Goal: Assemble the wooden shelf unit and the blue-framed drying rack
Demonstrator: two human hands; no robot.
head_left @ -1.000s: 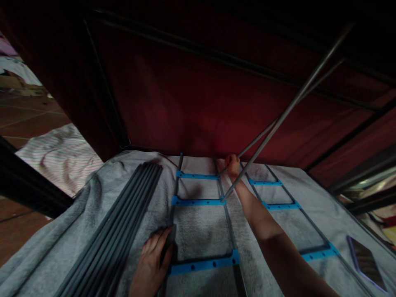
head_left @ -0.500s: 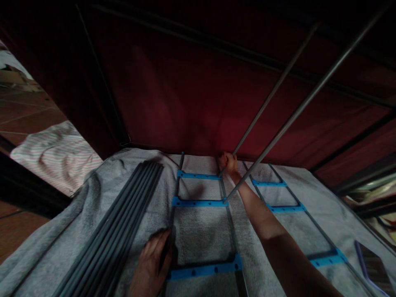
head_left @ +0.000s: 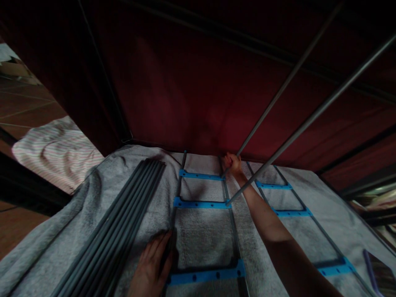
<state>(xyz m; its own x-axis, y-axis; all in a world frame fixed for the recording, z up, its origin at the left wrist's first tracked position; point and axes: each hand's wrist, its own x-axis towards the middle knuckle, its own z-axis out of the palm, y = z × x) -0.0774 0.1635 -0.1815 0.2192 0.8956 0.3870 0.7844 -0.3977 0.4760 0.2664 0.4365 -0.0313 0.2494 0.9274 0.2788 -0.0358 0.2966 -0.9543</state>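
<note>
Long slanting grey round rods (head_left: 309, 120): metal by appearance, smooth, dull sheen with a pale highlight along the length. Bundle of straight grey tubes (head_left: 119, 225): same metallic look, smooth, satin to matt. Thin dark-grey side rails (head_left: 234, 231): smooth, low sheen; metal or coated, cannot tell. Bright blue flat crossbars with round holes (head_left: 201, 205): plastic by look, smooth, mostly matt. Light-grey spread blanket (head_left: 201, 235): cloth, fuzzy nap, matt, softly creased. White cloth with thin coloured stripes (head_left: 58, 150): woven look, matt, wrinkled. Dark-red broad panel (head_left: 192, 95): smooth, faint diffuse sheen; material undetermined. Brown tiled floor (head_left: 27, 103): smooth, low sheen. Purple-edged phone (head_left: 382, 274): dark, glossy, glass-like face.
</note>
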